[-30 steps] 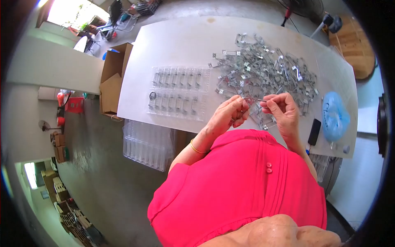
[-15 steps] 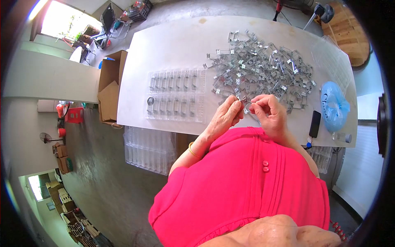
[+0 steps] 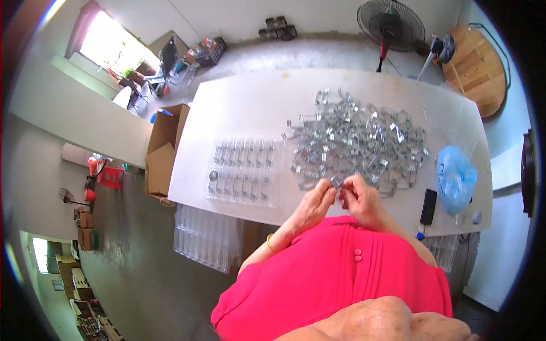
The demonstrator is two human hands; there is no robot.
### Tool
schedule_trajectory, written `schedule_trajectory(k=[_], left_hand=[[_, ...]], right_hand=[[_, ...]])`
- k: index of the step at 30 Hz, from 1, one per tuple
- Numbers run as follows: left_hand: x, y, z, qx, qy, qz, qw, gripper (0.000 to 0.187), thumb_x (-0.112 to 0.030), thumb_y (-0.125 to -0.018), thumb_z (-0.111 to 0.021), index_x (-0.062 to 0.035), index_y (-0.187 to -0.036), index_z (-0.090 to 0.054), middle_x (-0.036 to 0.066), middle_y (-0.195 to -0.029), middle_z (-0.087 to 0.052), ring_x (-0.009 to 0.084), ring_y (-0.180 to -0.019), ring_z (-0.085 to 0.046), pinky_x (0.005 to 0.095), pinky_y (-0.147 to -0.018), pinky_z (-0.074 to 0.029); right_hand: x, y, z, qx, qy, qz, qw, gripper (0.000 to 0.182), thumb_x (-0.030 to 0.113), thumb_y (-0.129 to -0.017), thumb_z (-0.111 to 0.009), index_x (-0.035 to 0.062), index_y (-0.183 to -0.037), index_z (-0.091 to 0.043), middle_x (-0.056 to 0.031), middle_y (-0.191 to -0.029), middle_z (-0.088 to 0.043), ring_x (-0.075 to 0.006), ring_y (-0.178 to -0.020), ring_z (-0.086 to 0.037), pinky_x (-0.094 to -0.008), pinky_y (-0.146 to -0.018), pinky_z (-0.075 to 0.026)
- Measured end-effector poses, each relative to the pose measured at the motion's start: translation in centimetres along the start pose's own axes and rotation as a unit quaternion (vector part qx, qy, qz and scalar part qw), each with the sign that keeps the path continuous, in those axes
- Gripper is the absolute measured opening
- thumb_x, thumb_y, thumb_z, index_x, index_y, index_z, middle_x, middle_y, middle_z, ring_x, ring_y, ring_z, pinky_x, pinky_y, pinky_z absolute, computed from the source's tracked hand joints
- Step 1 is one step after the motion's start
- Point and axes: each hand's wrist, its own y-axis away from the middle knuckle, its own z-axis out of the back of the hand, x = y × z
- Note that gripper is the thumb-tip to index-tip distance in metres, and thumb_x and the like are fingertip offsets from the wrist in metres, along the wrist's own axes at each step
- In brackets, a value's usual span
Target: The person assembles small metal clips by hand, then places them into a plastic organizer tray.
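Observation:
My left hand [image 3: 314, 203] and my right hand [image 3: 363, 200] meet over the near edge of the metal pile. Between their fingertips is a small metal bracket [image 3: 335, 183], pinched from both sides; the fingers cover much of it. Just beyond my hands spreads a heap of similar silvery metal brackets [image 3: 358, 139]. Left of the heap lies a clear plastic tray [image 3: 277, 170], with brackets standing in its two rows of slots. A small round dark object [image 3: 213, 175] sits at the left end of its nearer row.
On the table's right are a blue plastic bag [image 3: 455, 179], a black phone [image 3: 429, 207] and a small clear bottle [image 3: 467, 218]. Stacked clear trays [image 3: 206, 238] sit below the table's left front edge. An open cardboard box [image 3: 161, 167] stands beside the table; a fan [image 3: 391, 25] stands behind it.
The view has tilted up, so the table appears lower and the fan shows fully. My hands are still together, and the bracket between the fingertips is turned more upright.

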Motion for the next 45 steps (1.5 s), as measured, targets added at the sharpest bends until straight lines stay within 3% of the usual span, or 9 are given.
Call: schedule_trajectory(k=[5, 9, 11, 16, 25, 30, 34, 41, 45], left_hand=[[0.4, -0.5, -1.5, -0.068, 0.031, 0.038, 0.997, 0.024, -0.026, -0.107, -0.046, -0.0042, -0.098, -0.051, 0.004, -0.08, -0.06, 0.0097, -0.067, -0.051, 0.0277, -0.06, -0.044], [0.3, -0.9, -1.8, -0.056, 0.067, -0.016, 0.996, 0.025, -0.028, -0.108, -0.046, -0.0056, -0.099, -0.05, 0.002, -0.083, -0.061, 0.007, -0.066, -0.049, 0.0246, -0.057, -0.041], [-0.1, -0.9, -2.0, 0.031, 0.101, 0.049, 0.993, 0.026, -0.031, -0.108, -0.046, -0.0067, -0.099, -0.05, 0.001, -0.083, -0.06, 0.0061, -0.066, -0.048, 0.024, -0.056, -0.04], [-0.9, -1.4, -3.3, 0.094, 0.145, 0.072, 0.982, 0.03, -0.037, -0.107, -0.048, -0.0078, -0.101, -0.051, 0.002, -0.084, -0.061, 0.0063, -0.061, -0.045, 0.0238, -0.054, -0.038], [-2.1, -2.9, -3.0, 0.122, 0.466, 0.069, 0.873, 0.056, -0.057, -0.105, -0.032, -0.0065, -0.126, -0.047, 0.022, -0.109, -0.067, 0.024, -0.071, -0.068, 0.0311, -0.064, -0.052], [-0.7, -3.3, -4.1, 0.002, 0.36, -0.032, 0.932, 0.051, -0.022, -0.101, -0.06, -0.0052, -0.145, -0.041, 0.017, -0.146, -0.048, 0.028, -0.13, -0.052, 0.0414, -0.101, -0.047], [-1.0, -3.4, -4.8, 0.036, 0.311, -0.073, 0.947, 0.059, -0.022, -0.102, -0.06, -0.0075, -0.153, -0.035, 0.009, -0.151, -0.046, 0.0208, -0.139, -0.043, 0.0394, -0.112, -0.036], [2.4, -3.8, -3.9, 0.005, 0.391, -0.089, 0.916, 0.055, -0.031, -0.102, -0.058, -0.0054, -0.148, -0.042, 0.01, -0.138, -0.056, 0.0231, -0.127, -0.055, 0.0398, -0.107, -0.042], [1.1, -3.2, -2.1, -0.023, 0.438, 0.023, 0.898, 0.061, -0.048, -0.105, -0.044, 0.0015, -0.14, -0.046, 0.007, -0.101, -0.06, 0.0209, -0.097, -0.064, 0.0351, -0.088, -0.052]], right_hand=[[-0.9, 0.2, 2.1, 0.04, 0.146, 0.085, 0.985, 0.01, 0.007, -0.097, -0.06, 0.0048, -0.106, -0.057, -0.0126, -0.079, -0.071, -0.0268, -0.07, -0.072, -0.0371, -0.062, -0.055], [-1.8, 0.0, 3.1, 0.034, -0.012, -0.003, 0.999, 0.011, 0.006, -0.096, -0.062, 0.0049, -0.106, -0.059, -0.012, -0.084, -0.071, -0.0247, -0.075, -0.071, -0.035, -0.067, -0.054], [-1.4, -0.5, 3.9, -0.08, 0.028, 0.174, 0.981, 0.011, 0.006, -0.095, -0.064, 0.0047, -0.105, -0.059, -0.0119, -0.091, -0.07, -0.023, -0.081, -0.07, -0.0337, -0.07, -0.054], [-2.0, -0.3, 5.8, 0.036, 0.017, 0.164, 0.986, 0.016, 0.004, -0.092, -0.068, 0.0039, -0.104, -0.058, -0.0115, -0.094, -0.07, -0.023, -0.081, -0.069, -0.033, -0.073, -0.055], [-4.0, -0.5, 6.8, 0.003, -0.24, 0.106, 0.965, 0.011, 0.001, -0.098, -0.061, 0.0046, -0.104, -0.052, -0.0047, -0.085, -0.062, -0.0128, -0.075, -0.063, -0.0288, -0.069, -0.054], [-4.0, -1.5, 6.9, -0.069, -0.355, -0.002, 0.932, 0.008, 0.007, -0.102, -0.056, 0.004, -0.104, -0.049, -0.0056, -0.087, -0.061, -0.0131, -0.075, -0.065, -0.0333, -0.068, -0.063], [-4.2, -1.4, 5.7, -0.037, -0.355, -0.038, 0.933, 0.009, 0.007, -0.102, -0.057, 0.0035, -0.104, -0.05, -0.0061, -0.087, -0.061, -0.0139, -0.076, -0.066, -0.0331, -0.069, -0.063], [-4.2, -1.5, 3.4, -0.009, -0.341, -0.05, 0.939, 0.008, 0.008, -0.101, -0.059, 0.0031, -0.103, -0.053, -0.0061, -0.088, -0.063, -0.0138, -0.077, -0.066, -0.032, -0.068, -0.061], [-2.7, -1.2, 3.2, -0.045, -0.237, -0.057, 0.969, 0.009, 0.014, -0.102, -0.059, 0.0062, -0.106, -0.059, 0.0, -0.079, -0.06, -0.0067, -0.067, -0.057, -0.023, -0.056, -0.049]])
